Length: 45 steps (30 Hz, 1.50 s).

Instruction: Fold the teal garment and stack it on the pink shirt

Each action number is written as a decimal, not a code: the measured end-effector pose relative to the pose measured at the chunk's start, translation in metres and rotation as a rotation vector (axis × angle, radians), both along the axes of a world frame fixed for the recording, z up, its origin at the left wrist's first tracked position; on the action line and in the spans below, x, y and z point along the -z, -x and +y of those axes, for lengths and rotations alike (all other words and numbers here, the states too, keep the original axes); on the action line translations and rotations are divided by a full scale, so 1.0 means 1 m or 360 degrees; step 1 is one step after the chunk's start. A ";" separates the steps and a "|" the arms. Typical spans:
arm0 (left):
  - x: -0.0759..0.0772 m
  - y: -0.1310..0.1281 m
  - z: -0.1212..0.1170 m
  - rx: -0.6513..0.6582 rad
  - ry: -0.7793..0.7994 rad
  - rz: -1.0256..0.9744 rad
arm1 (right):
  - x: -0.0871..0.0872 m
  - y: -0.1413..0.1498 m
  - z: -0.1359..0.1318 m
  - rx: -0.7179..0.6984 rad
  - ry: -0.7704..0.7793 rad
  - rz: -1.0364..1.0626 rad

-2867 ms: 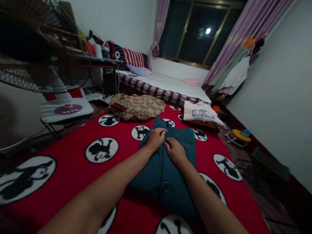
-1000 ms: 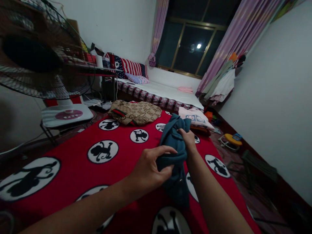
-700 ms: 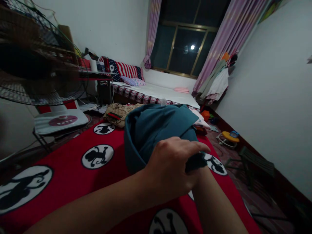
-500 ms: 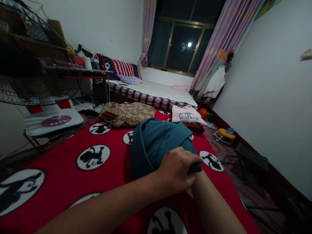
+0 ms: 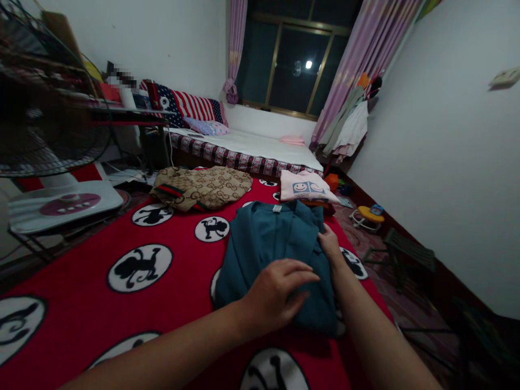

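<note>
On the red monkey-print blanket (image 5: 182, 311) lies the teal jacket (image 5: 276, 235); we should straighten its edges gently. Our left hand (image 5: 280, 295) has thumb and fingers apart; whether our right hand (image 5: 331, 246), at its side, grips, we cannot tell.

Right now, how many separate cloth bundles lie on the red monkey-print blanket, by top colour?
Teal folded jacket with wide lapels: 1
Tan monogram-patterned cloth with green-and-red stripe: 1
Pale pink folded top with smiley print: 1
Total: 3
</note>
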<state>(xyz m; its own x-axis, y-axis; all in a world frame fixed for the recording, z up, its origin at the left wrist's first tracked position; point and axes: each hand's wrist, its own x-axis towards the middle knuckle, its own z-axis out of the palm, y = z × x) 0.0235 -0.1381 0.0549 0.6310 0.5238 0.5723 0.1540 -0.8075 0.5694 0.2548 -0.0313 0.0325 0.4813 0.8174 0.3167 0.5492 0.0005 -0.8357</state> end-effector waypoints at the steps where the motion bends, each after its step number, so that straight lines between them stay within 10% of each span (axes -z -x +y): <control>1: 0.001 0.005 0.008 -0.0205 -0.0057 -0.0033 | 0.005 -0.006 0.001 0.0025 0.0008 0.0030; 7: 0.017 0.035 0.066 -0.1133 -0.0123 0.0182 | 0.012 -0.033 -0.002 0.0340 -0.0099 0.0084; 16: 0.035 0.033 0.085 -0.1117 -0.0096 0.0288 | -0.024 0.077 0.004 -0.0781 -0.0254 -0.0763; 27: 0.039 0.048 0.088 -0.1060 -0.0023 0.0185 | -0.006 0.112 0.006 -0.0644 0.0547 -0.1841; 32: 0.042 0.038 0.083 -0.0995 -0.0029 0.0297 | -0.001 0.106 0.004 -0.0882 0.0125 -0.1719; 38: 0.060 0.024 0.078 -0.0938 -0.0108 0.0480 | 0.029 0.084 0.011 -0.1393 0.0196 -0.1137; 45: 0.073 0.013 0.069 -0.0835 -0.0321 0.0714 | -0.011 0.087 0.055 -0.0783 0.0015 0.0019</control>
